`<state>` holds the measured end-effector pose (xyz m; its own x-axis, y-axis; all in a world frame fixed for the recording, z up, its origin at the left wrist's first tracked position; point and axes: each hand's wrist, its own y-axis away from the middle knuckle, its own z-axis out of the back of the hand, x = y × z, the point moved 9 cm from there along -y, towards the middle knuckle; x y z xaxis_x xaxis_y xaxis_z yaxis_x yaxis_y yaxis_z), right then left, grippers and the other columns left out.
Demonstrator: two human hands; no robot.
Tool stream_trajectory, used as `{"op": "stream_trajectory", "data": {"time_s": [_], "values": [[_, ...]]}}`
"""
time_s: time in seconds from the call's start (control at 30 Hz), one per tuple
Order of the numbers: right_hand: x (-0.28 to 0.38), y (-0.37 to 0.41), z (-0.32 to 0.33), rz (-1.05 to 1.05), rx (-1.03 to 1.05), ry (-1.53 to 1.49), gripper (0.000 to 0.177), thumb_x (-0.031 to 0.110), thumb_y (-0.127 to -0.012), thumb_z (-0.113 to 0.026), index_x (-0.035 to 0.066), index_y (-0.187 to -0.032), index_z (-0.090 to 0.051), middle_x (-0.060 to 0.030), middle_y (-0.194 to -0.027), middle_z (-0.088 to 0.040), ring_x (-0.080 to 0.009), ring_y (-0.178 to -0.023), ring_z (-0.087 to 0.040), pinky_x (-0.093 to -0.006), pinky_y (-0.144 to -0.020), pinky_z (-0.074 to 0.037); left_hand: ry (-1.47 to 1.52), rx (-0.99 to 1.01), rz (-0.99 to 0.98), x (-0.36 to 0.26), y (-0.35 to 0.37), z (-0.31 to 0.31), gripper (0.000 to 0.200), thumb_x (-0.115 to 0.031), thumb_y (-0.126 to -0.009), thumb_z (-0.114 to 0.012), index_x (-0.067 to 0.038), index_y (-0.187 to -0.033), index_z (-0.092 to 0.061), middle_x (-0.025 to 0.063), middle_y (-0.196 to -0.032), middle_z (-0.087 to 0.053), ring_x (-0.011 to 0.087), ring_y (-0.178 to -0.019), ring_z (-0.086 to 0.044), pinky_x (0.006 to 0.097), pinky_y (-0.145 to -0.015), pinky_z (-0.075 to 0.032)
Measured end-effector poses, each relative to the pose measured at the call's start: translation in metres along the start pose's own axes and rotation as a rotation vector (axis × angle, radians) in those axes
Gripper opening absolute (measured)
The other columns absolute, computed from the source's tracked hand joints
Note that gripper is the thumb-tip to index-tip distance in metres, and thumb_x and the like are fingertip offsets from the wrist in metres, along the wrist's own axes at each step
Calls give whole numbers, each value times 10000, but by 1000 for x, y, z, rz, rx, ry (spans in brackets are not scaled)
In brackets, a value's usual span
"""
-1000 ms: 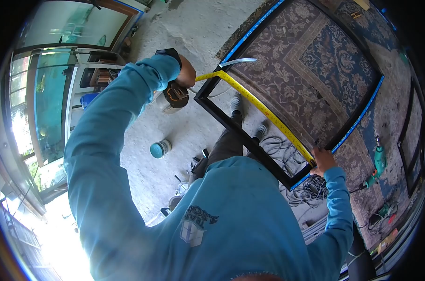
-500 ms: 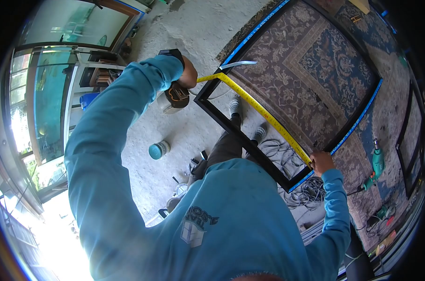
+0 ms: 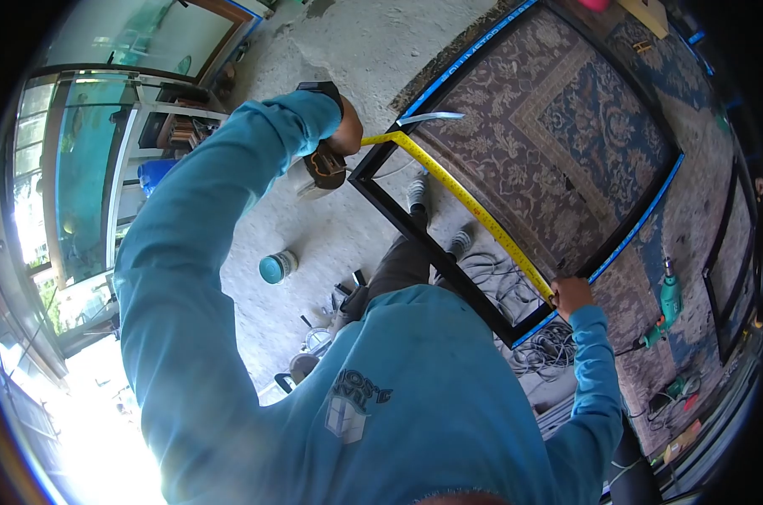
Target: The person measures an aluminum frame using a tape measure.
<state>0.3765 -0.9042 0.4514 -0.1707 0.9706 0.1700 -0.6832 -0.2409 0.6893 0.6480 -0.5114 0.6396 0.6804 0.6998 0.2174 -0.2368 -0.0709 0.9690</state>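
Note:
My left hand [image 3: 348, 130] is closed beside the far-left corner of a black rectangular frame [image 3: 432, 254] edged with blue printed tape. It grips the dark case of a tape measure [image 3: 324, 167], which has orange marks and is partly hidden by hand and sleeve. The yellow blade [image 3: 474, 209] stretches along the frame's near bar, bending at the left corner. My right hand [image 3: 572, 296] pinches the blade's other end at the frame's right side, fingertips partly hidden. A loose curled strip [image 3: 430, 117] sticks up from the frame's left side.
A patterned carpet [image 3: 516, 101] lies under the frame. To the right are a green drill [image 3: 669, 295] and another dark frame [image 3: 726, 269]. Coiled cables [image 3: 543, 349] lie near my right forearm. A teal-lidded tub [image 3: 277, 267] stands on the concrete floor. Glass panels [image 3: 87, 177] lean at left.
My left hand and the tape case have shifted slightly right, while my view has moved a little. The blade stays stretched along the frame, and both hands keep their hold.

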Motion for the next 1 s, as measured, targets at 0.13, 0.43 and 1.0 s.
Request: {"op": "stream_trajectory", "data": {"time_s": [0.13, 0.43, 1.0], "values": [[4, 3, 6, 5, -36, -6, 136, 145, -768, -738, 91, -880, -682, -122, -818, -699, -312, -812, -666, -451, -767, -501, -22, -23, 7, 1, 3, 7, 389, -211, -909, -465, 4, -1181, -643, 155, -1047, -670, 259, -929, -631, 394, -820, -480], [4, 4, 5, -6, -30, -19, 151, 155, -783, -732, 108, -917, -682, -118, -853, -698, -325, -855, -660, -458, -807, -478, -35, -31, -13, 4, -3, 9, 403, -232, -917, -465, 12, -1190, -632, 164, -1056, -668, 261, -945, -628, 397, -825, -475], [1, 1, -5, -4, -19, 8, 145, 181, -783, -720, 120, -914, -713, -116, -856, -699, -320, -881, -652, -459, -830, -483, -111, -70, -20, -3, -4, 11, 409, -224, -901, -457, -20, -1211, -628, 171, -1096, -660, 283, -992, -622, 414, -849, -470]]}}
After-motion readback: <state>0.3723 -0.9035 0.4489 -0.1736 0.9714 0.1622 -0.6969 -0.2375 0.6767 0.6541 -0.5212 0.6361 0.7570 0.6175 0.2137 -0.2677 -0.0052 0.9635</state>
